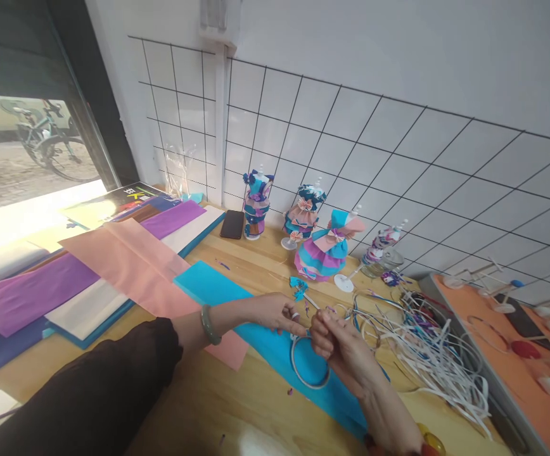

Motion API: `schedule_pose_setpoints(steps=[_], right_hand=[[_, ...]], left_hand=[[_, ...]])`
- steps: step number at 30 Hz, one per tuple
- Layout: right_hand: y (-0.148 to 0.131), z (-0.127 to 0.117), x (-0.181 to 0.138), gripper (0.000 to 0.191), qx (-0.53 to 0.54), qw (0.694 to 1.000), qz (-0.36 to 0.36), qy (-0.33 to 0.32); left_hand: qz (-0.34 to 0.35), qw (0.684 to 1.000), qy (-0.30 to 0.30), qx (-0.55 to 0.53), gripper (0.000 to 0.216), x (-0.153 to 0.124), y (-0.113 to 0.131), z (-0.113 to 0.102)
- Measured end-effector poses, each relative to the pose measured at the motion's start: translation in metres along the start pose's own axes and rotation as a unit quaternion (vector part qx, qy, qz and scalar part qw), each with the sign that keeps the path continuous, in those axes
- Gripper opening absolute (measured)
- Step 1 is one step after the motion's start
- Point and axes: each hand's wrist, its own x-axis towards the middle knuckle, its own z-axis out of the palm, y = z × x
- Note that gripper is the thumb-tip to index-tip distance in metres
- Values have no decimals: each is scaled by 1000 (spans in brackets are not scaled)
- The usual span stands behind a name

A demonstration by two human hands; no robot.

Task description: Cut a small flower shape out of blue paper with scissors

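Observation:
A thin whitish hoop (pixel 295 367) hangs below my two hands, over a bright blue sheet (pixel 265 342). My left hand (pixel 277 313) pinches at the hoop's top, its fingertips pressed together. Right beside it, my right hand (pixel 341 348) is closed with thumb against curled fingers, covering the hoop's upper right. Whatever lies within the right fingers is hidden. Near the hands on the wooden table are a crumpled teal scrap (pixel 298 288) and a tangle of white strips (pixel 439 361).
Small dress forms in pleated pink, teal and purple, including one wide-skirted form (pixel 322 253), stand along the grid-covered wall. A black phone (pixel 232 225) lies near them. Peach sheet (pixel 127 253) and purple sheet (pixel 42 291) cover the left. An orange tray (pixel 517 367) sits right.

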Motion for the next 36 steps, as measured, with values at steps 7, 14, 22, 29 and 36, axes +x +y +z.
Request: schedule_pose_setpoints(steps=[7, 14, 22, 29, 36], right_hand=[[-17, -43, 39, 34, -68, 981, -134, 121], [-19, -56, 65, 34, -95, 974, -159, 130], [-14, -64, 81, 39, -107, 973, -141, 149], [-13, -66, 83, 40, -99, 975, -130, 152], [-14, -65, 86, 43, -126, 968, -132, 172]], left_hand=[[-31, 972, 149, -179, 38, 28, 22, -13], [-49, 876, 119, -466, 14, 91, 31, 2], [-32, 802, 122, -584, 24, 106, 20, 6], [-4, 783, 135, -607, 12, 108, 11, 13], [21, 782, 162, -602, 14, 110, 11, 17]])
